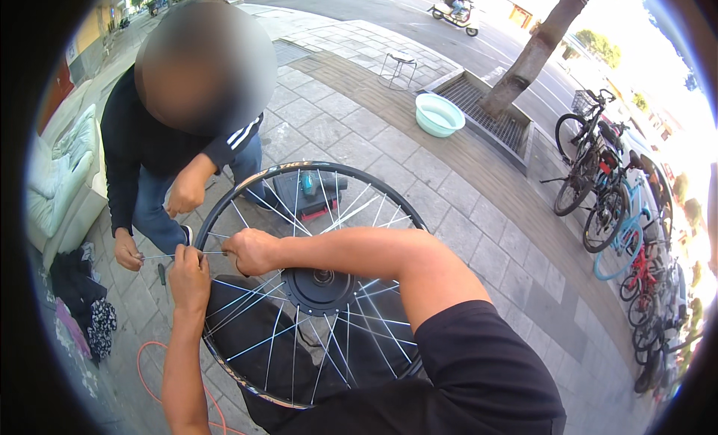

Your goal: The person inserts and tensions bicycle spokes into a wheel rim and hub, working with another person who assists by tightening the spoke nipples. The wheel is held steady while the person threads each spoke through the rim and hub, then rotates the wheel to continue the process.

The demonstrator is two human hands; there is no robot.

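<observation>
A spoked wheel (310, 166) with a black rim and a wide black hub (320, 291) lies in front of my body. At its left edge my left hand (190, 279) is closed, its fingertips at the rim around a thin metal spoke (158, 255). My right hand (253, 252) reaches across the wheel and pinches the same line of spoke just inside the rim; its fingertips are partly hidden. Opposite me a person in a black top crouches. One hand of that person (129, 251) holds the spoke's outer end; the other hand (191, 187) hangs above the rim.
Under the wheel's far side sit a dark tool case (288, 192) and a teal-and-black tool (308, 184). A green-handled tool (161, 274) and an orange hose (142, 371) lie on the paving. Farther off are a basin (440, 117), a stool (402, 59), a tree and parked bicycles (598, 173).
</observation>
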